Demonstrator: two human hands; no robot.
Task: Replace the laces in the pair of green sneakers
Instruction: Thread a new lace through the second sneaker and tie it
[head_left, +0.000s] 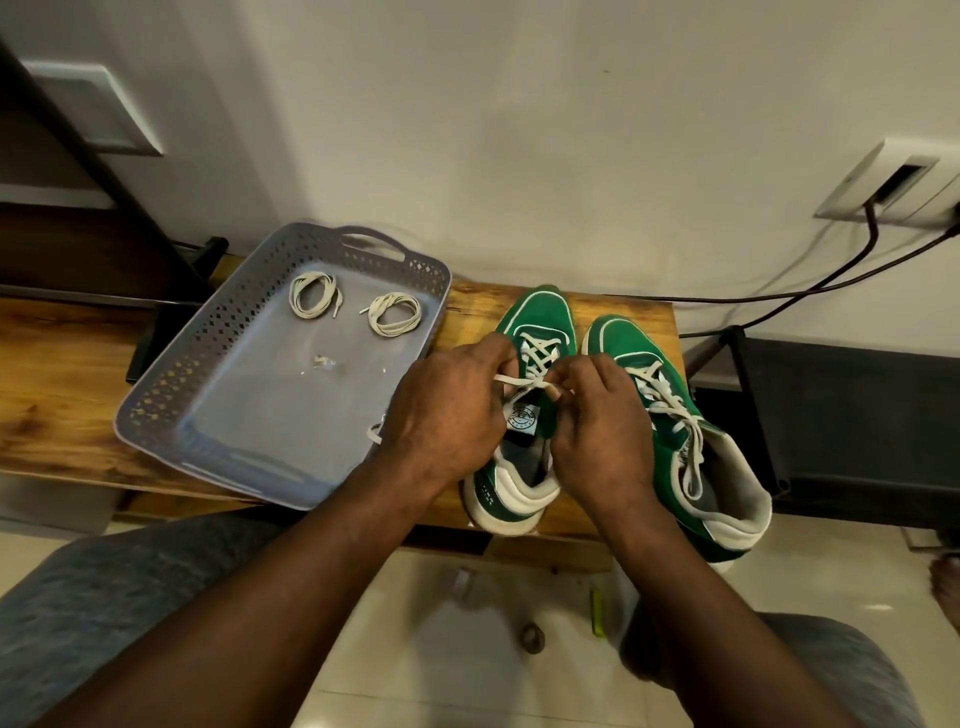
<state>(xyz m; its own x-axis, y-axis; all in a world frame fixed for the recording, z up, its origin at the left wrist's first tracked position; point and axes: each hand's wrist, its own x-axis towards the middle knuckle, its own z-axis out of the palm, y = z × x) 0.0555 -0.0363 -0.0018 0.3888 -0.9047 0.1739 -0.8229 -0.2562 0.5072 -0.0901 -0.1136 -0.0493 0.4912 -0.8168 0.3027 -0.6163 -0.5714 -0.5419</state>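
Note:
Two green sneakers with white trim stand side by side on a wooden bench (62, 395), toes toward the wall. Over the left sneaker (540, 317), my left hand (447, 410) and my right hand (602, 426) each pinch part of its white lace (524, 383) near the tongue. The right sneaker (691, 415) is laced, its lace ends lying loose over the opening. Two coiled white laces, one at the back left (314, 293) and one to its right (395, 313), rest in a grey perforated tray (208, 332) left of the shoes.
A white wall rises behind the bench, with a socket plate (883, 182) and black cables at the right. A dark box (841, 415) stands right of the bench. My knees in grey shorts frame a pale tiled floor with small objects on it.

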